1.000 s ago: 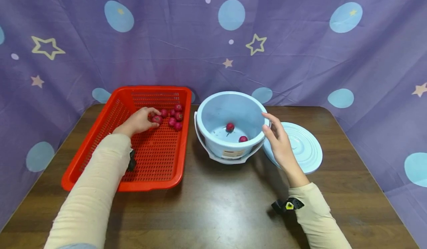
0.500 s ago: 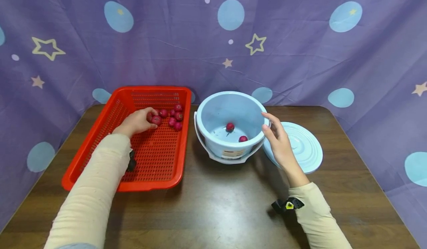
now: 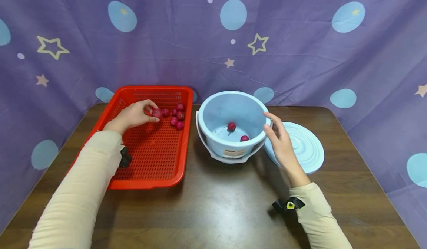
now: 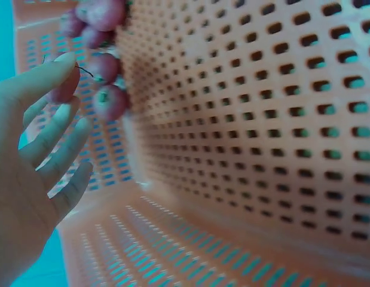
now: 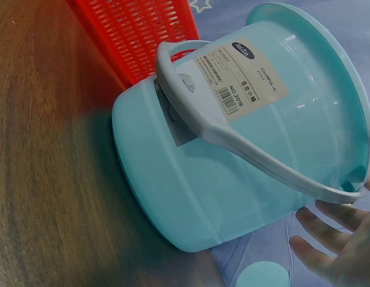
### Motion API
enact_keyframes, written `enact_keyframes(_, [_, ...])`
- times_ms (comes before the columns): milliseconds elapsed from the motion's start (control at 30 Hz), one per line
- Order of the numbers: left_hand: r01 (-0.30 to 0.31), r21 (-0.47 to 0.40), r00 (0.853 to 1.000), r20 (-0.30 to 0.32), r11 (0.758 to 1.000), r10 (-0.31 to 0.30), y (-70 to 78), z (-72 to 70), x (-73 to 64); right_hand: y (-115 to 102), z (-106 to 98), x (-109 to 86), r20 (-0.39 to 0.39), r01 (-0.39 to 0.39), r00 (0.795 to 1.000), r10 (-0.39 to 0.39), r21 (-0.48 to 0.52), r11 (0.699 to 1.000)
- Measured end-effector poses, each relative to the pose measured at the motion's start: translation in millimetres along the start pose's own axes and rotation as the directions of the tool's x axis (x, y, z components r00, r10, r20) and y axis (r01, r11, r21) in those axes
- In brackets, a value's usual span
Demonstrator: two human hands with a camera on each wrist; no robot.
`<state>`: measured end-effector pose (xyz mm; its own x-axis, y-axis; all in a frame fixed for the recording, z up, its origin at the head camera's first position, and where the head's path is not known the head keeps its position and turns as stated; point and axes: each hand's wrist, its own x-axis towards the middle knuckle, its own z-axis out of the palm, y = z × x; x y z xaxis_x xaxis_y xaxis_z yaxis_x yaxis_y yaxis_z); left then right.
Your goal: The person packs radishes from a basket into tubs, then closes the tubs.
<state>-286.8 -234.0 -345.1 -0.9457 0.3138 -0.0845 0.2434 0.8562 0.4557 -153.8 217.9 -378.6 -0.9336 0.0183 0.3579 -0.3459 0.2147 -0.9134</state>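
My left hand (image 3: 131, 114) pinches a red radish (image 3: 157, 113) between thumb and fingertips, held over the red plastic basket (image 3: 184, 152). In the left wrist view a thin dark root sticks out from the pinched radish (image 4: 64, 86), and the other fingers are spread. Several more radishes (image 3: 180, 115) lie in the basket's far right corner. My right hand (image 3: 282, 145) rests its fingertips on the right side of the rim of a light blue bucket (image 3: 218, 145). Down inside the bucket lie two radishes, one near the middle (image 3: 231, 126) and one nearer the front (image 3: 244, 138).
A round light blue lid (image 3: 308, 150) lies on the wooden table (image 3: 213, 208) to the right of the bucket, partly behind my right hand. The bucket's handle (image 3: 230, 160) hangs down at its front. A purple patterned curtain (image 3: 173, 37) stands behind the table.
My left hand has lifted the radish a little and shifted away from the basket's near side. The right hand stays at the bucket's rim.
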Motion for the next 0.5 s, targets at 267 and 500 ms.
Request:
enact_keyframes(267, [-0.035, 0.092, 0.999, -0.033, 0.995, 0.038, 25.5, -23.7, -11.6, 1.7, -0.3, 0.8, 0.002, -0.002, 1.0, 0.002, -0.006, 1.0])
enact_keyframes(500, [-0.06, 0.141, 0.994, -0.081, 0.988, 0.072, 53.0, -33.1, -18.2, 0.5, -0.8, 0.5, 0.003, -0.005, 1.0, 0.005, -0.002, 1.0])
